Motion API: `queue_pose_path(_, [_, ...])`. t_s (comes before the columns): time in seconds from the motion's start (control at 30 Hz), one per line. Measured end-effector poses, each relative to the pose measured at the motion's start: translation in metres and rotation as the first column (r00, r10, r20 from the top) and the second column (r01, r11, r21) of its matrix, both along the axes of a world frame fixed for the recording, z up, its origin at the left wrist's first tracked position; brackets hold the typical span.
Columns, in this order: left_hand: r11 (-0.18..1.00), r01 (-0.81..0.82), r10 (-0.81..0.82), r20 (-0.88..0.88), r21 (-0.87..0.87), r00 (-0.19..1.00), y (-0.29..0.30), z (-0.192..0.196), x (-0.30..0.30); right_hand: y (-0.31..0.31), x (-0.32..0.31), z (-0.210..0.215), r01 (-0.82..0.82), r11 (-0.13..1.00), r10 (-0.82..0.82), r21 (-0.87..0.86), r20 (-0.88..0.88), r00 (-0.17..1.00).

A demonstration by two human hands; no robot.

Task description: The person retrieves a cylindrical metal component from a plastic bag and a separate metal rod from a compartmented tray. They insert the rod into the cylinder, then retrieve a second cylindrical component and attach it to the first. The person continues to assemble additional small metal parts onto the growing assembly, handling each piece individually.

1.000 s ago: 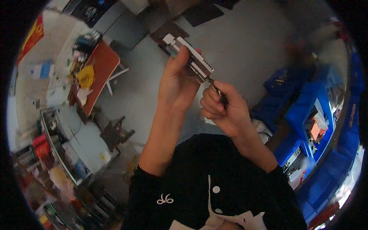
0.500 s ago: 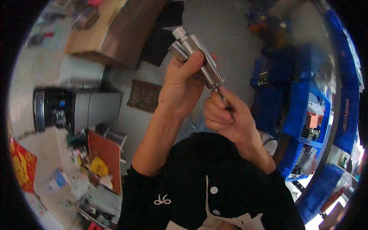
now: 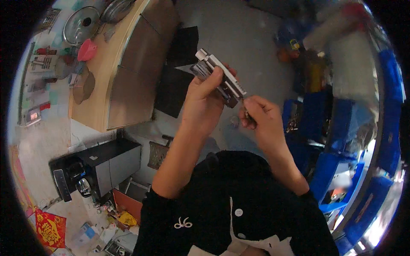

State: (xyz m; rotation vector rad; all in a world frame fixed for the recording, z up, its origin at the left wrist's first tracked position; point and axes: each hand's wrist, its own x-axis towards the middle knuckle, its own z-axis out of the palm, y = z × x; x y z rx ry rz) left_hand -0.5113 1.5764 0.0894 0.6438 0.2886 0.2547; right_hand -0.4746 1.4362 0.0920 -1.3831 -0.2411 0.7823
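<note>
A long grey metal lock body (image 3: 220, 79) is held up in front of the person's chest, tilted, its far end up-left. The left hand (image 3: 205, 104) is closed around its middle, thumb across the side. The right hand (image 3: 260, 117) is curled shut just below its lower end, fingertips pinching a small dark tool (image 3: 245, 112) that touches the metal. Blue bins (image 3: 337, 128) stand to the right, a wooden counter (image 3: 115, 64) to the left

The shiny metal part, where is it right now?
The metal part is upper middle in the head view, gripped in the left hand, with the right hand touching its lower end.
</note>
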Motion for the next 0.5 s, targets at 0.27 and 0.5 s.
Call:
queue_pose_path(0.27, [0.999, -0.034, 0.034, 0.028, 0.021, 0.999, 0.092, -0.010, 0.151, 0.090, 0.156, -0.021, 0.047, 0.874, 0.323, 0.483, -0.651, 0.687])
queue_pose_path(0.5, [0.995, 0.085, -0.089, -0.074, -0.050, 0.993, 0.215, -0.011, 0.305, 0.202, 0.298, -0.007, -0.016, 0.990, 0.032, -0.141, 0.112, 0.993])
